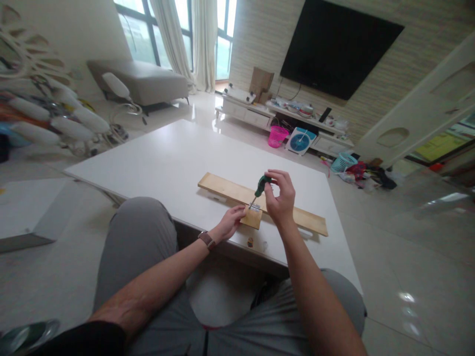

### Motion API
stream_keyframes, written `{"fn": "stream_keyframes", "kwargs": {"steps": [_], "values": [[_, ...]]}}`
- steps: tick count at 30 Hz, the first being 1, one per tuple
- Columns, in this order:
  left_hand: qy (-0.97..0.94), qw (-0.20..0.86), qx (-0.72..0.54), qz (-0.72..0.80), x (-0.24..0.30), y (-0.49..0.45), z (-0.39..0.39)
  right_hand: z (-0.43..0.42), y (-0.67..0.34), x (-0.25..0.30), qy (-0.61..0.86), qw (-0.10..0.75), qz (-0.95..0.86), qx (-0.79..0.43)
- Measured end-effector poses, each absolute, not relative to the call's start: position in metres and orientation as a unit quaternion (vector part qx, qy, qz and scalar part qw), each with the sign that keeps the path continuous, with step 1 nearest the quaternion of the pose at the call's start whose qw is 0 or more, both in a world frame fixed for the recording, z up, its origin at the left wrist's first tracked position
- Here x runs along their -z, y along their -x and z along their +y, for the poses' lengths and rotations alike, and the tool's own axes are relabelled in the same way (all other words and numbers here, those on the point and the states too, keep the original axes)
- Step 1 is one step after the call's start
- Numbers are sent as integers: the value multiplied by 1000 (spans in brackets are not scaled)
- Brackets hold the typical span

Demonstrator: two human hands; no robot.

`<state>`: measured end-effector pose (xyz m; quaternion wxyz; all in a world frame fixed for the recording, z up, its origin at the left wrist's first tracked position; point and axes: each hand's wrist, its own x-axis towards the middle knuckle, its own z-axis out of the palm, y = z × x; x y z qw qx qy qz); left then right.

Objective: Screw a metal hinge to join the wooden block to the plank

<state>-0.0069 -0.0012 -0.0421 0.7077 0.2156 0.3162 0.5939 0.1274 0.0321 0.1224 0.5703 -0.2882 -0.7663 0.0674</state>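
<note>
A long wooden plank (226,188) lies across a white table (166,158). A small wooden block (253,219) sits against its near edge, with a small metal bracket (255,207) on top. My right hand (280,195) is closed on the green handle of a screwdriver (261,186), whose tip points down at the bracket. My left hand (232,221) is closed on the left end of the small block, fingers pinched beside the screwdriver tip. A watch is on my left wrist.
A small dark object (250,242) lies near the table's front edge. Behind the table are a TV cabinet (260,116), a pink basket (277,136), a small fan (300,141), a grey sofa (148,81) and a wall-mounted TV (337,47). My knees are at the table's front edge.
</note>
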Motion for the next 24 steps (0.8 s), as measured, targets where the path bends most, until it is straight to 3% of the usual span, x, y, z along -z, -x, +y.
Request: {"fn": "stream_keyframes", "kwargs": {"steps": [24], "values": [[-226,702,-597,316,44,7,-1,31,-128,-122,332,558,-758,-54]]}}
